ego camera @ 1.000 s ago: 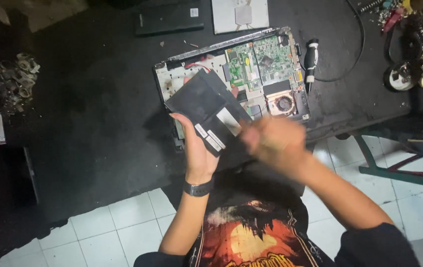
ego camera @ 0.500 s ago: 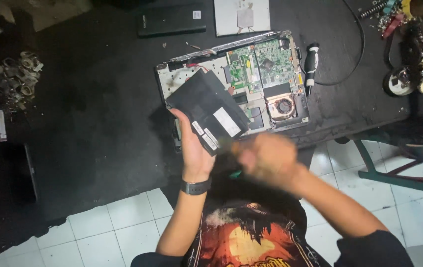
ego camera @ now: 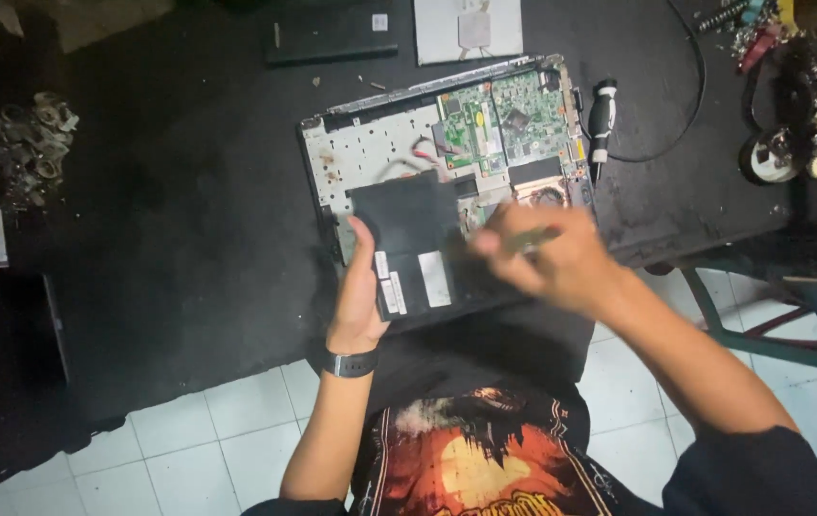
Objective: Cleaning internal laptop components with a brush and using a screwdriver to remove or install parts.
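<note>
An opened laptop base (ego camera: 370,148) lies on the dark mat, with its green circuit board (ego camera: 499,119) and fan exposed. My left hand (ego camera: 359,291) holds a flat black rectangular part with white labels (ego camera: 413,239) by its left edge, above the laptop's near side. My right hand (ego camera: 552,253), blurred by motion, is closed around a thin tool, perhaps a screwdriver (ego camera: 523,241), just right of the black part and over the fan corner. A dark watch (ego camera: 351,363) sits on my left wrist.
A screwdriver with a black and white handle (ego camera: 601,119) lies right of the laptop beside a black cable. A white panel (ego camera: 468,29) and a dark flat cover (ego camera: 332,33) lie behind it. Small metal parts (ego camera: 31,143) pile at left. Tools clutter the far right (ego camera: 800,115).
The black part has turned and now lies squarer to the laptop. My right hand has risen from below it to its right side, over the fan corner.
</note>
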